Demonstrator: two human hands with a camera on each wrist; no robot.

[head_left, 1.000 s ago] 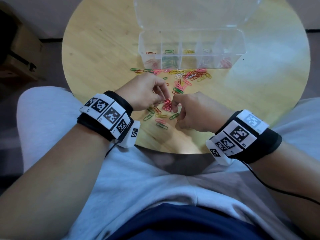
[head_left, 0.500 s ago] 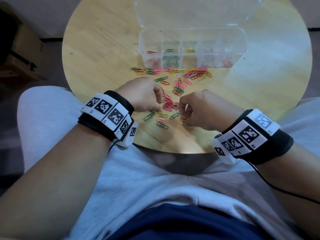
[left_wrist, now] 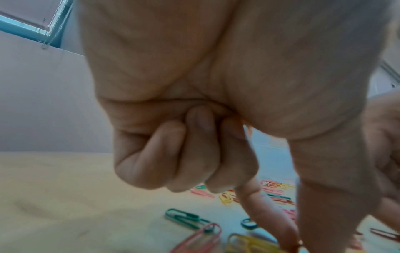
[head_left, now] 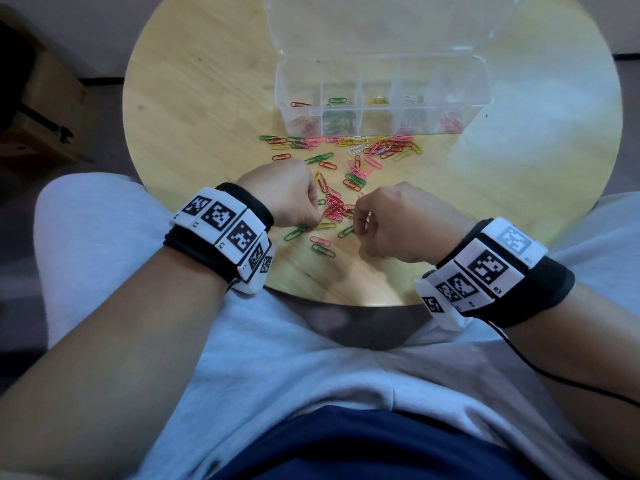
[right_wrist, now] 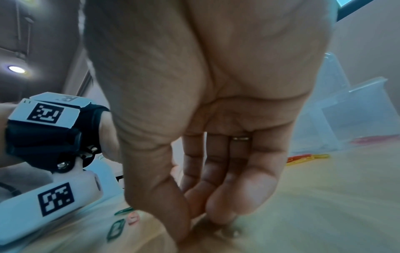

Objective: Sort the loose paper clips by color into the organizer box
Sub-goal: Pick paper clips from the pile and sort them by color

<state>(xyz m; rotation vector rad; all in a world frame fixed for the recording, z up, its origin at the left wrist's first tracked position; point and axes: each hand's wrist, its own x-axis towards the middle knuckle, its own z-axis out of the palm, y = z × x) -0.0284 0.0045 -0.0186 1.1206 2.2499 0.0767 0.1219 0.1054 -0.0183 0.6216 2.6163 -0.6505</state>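
Observation:
Loose colored paper clips (head_left: 377, 147) lie scattered on the round wooden table (head_left: 207, 116) in front of the clear organizer box (head_left: 481, 67). Its compartments hold red, green, yellow, white and pink clips. A pink cluster (head_left: 334, 209) lies between my hands. My left hand (head_left: 313, 220) has three fingers curled in, while index and thumb meet at the table (left_wrist: 290, 243) on a reddish bit of clip. My right hand (head_left: 358, 225) points its fingertips (right_wrist: 220, 220) down onto the table beside a green clip (head_left: 346, 231). Whether it holds anything is hidden.
The box's clear lid (head_left: 381, 26) stands open behind it. Green (left_wrist: 186, 218), pink (left_wrist: 201, 239) and yellow (left_wrist: 249, 243) clips lie near the left hand. The table's near edge (head_left: 346, 301) sits over my lap. Brown furniture (head_left: 34, 109) stands on the left.
Both hands have drawn apart from the pink cluster and slid a little toward me. The left hand's fingers have curled in, and the right hand has shifted right.

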